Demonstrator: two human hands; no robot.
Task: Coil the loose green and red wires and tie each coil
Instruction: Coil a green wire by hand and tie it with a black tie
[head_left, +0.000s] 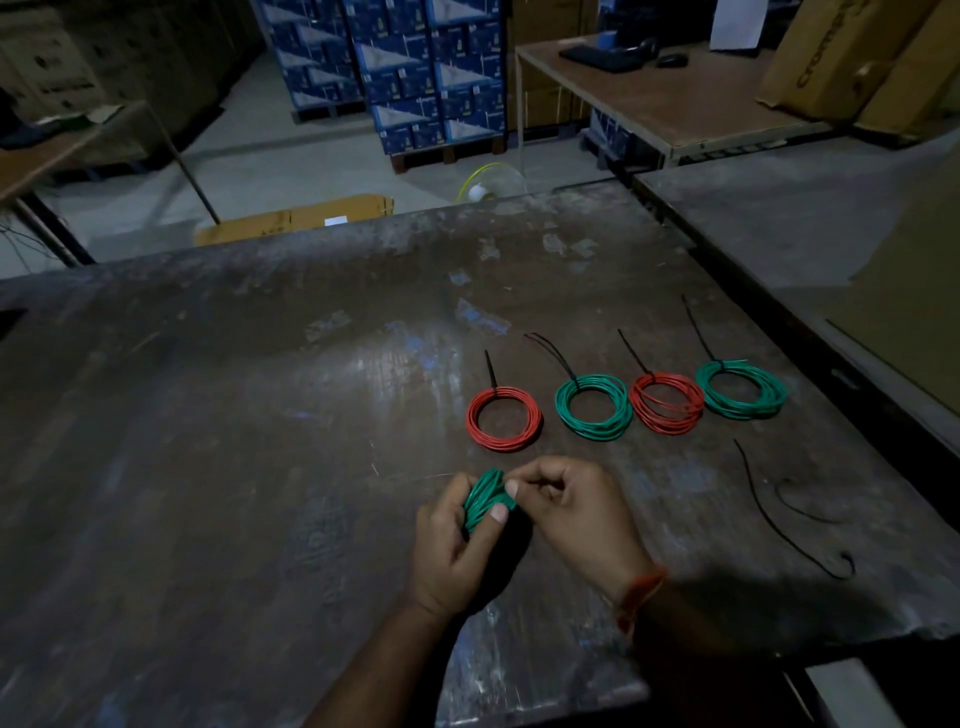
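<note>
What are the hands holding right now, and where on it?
A green wire coil. The left hand grips the bundled loops around their middle, thumb across the front; the right hand pinches the coil's upper right edge.

head cam | looks forward and down (wide-angle) | close over worn table (260, 415) | one view only

The left hand (457, 540) hides much of the green coil (485, 501); whatever the right hand (576, 514) pinches is unclear.
</note>
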